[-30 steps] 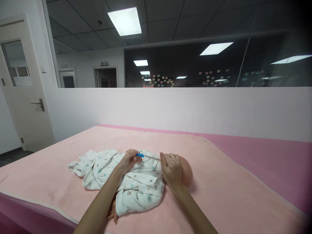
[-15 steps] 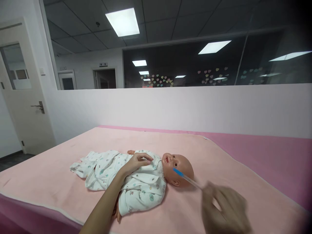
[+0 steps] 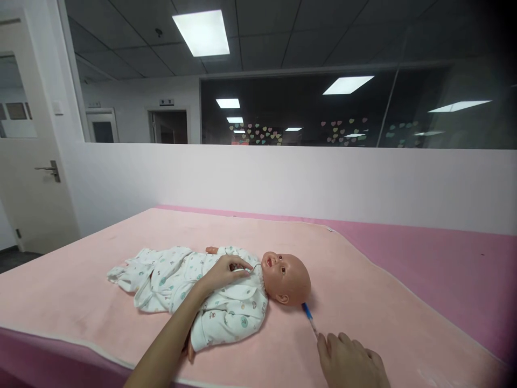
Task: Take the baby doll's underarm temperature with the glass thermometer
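Observation:
A baby doll [image 3: 287, 277] in a white patterned outfit [image 3: 226, 323] lies on its back, its head toward the right. My left hand [image 3: 226, 272] rests on the doll's chest near the collar, fingers slightly bent and thumb apart from the palm. In my right hand [image 3: 351, 361], low on the right, is a thin stick with a clear handle and a blue tip [image 3: 307, 311]. The tip points at the underside of the doll's head, close to the pink cover; I cannot tell whether it touches. My right fingers are closed round the handle, whose lower end is hidden.
A light pink cover [image 3: 363, 302] is spread over a darker pink surface [image 3: 444, 264]. Behind runs a white half wall [image 3: 283, 183] with glass above it. A door [image 3: 32, 161] with a metal handle stands at the left.
My right hand has moved down and left, taking the blue tip from beside the doll's face to below its head. My left hand stays on the chest. The view has shifted slightly.

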Available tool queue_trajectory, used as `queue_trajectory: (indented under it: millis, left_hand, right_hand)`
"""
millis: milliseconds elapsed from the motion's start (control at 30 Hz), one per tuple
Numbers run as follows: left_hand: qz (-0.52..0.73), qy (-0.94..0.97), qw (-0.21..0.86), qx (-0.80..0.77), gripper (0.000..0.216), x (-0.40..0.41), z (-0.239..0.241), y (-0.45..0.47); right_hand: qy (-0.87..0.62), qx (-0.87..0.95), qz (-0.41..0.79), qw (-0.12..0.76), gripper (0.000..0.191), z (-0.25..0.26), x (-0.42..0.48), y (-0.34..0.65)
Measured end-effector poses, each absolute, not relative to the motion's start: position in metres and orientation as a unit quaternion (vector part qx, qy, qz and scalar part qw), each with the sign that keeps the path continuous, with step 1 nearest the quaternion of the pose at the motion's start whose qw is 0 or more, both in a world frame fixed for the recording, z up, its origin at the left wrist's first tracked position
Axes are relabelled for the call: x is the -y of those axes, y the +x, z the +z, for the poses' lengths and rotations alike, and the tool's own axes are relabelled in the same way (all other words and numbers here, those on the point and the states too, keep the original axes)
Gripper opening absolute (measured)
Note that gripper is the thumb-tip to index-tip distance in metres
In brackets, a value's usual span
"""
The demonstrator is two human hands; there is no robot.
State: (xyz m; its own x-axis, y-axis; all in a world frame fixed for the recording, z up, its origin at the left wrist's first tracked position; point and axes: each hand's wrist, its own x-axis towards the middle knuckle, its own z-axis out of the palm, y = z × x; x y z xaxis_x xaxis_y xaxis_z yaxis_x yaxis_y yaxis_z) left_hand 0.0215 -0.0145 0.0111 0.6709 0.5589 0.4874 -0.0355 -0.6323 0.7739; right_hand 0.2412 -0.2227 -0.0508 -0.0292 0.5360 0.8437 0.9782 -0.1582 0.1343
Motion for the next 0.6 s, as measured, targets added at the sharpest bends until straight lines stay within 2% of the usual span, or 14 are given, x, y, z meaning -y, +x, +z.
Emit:
queue_trajectory:
  millis: [133, 267, 433, 600]
  left_hand:
    - [0.368, 0.800, 0.439, -0.180, 0.024, 0.014, 0.013, 0.020]
    - [0.366, 0.773, 0.481, -0.192, 0.028, 0.012, 0.013, 0.019]
    - [0.377, 0.753, 0.498, -0.206, 0.028, 0.012, 0.016, 0.019]
    - [0.363, 0.750, 0.515, -0.200, 0.030, 0.012, 0.016, 0.019]
  right_hand:
    - [-0.676, 0.548, -0.389, 0.304, 0.028, -0.028, 0.190, 0.214]
    - [-0.627, 0.647, -0.280, 0.332, 0.008, -0.009, 0.154, 0.165]
    - [-0.571, 0.705, -0.273, 0.319, 0.025, -0.014, 0.124, 0.140]
    - [-0.577, 0.689, -0.255, 0.356, 0.020, -0.002, 0.102, 0.152]
